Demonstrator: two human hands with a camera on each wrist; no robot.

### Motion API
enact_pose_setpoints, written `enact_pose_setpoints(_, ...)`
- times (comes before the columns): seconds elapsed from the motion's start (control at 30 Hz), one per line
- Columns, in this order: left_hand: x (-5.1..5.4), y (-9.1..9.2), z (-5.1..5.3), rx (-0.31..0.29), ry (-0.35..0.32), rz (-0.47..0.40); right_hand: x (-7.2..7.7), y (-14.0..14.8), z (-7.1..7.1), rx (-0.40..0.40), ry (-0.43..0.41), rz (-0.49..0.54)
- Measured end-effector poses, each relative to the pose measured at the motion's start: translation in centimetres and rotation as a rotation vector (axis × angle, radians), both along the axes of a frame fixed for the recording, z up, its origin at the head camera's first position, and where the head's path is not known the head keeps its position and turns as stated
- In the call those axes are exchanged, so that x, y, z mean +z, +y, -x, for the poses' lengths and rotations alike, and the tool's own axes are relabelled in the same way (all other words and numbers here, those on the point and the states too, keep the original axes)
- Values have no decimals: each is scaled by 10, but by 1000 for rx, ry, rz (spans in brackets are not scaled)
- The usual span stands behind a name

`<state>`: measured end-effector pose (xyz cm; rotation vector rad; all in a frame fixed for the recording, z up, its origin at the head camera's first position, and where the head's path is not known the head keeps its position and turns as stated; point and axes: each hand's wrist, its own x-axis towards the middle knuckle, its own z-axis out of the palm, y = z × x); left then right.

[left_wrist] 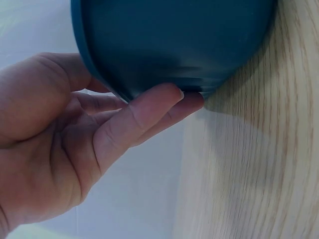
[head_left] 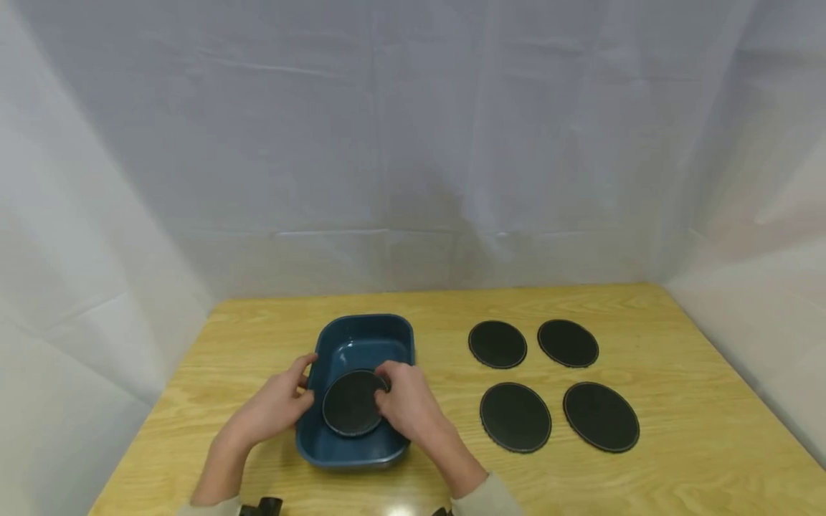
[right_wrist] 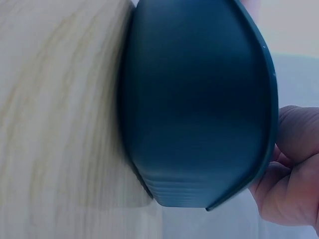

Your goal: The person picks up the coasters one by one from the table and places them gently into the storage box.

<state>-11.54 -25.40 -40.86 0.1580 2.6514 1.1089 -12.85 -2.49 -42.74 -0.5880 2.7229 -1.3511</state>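
Observation:
A deep blue plastic basin with rounded corners stands on the table, left of its middle. My left hand grips the basin's left side; in the left wrist view its thumb goes over the rim and its fingers lie along the outer wall. Inside the basin's near half is a round black coaster with a pale stitched edge. The right hand reaches over the right rim and pinches that coaster's right edge. From the right wrist view, the basin's wall hides the coaster and the fingertips.
Several more black coasters lie flat on the wooden table to the right, spaced apart in two rows, among them a far one and a near one. White sheeting hangs behind the table and along both sides.

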Motion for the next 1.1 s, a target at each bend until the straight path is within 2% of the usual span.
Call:
enact_pose_setpoints(0.23,2,1,0,1,-5,5,7,7,4,-24,-111,84)
enact_pose_setpoints(0.4,3,3,0,23,-1,-7,9,17,10,-35,-66,97)
enact_pose_setpoints(0.6,2,7,0,87,30,11,12,41,14,-39,-7,107)
enact_pose_setpoints(0.73,4,10,0,120,48,31,14,66,16,-50,15,63)
enact_pose_setpoints(0.87,5,13,-1,117,62,27,15,97,19,-72,34,-3)
enact_pose_setpoints(1.1,3,17,0,98,70,18,14,159,22,-54,-62,-131)
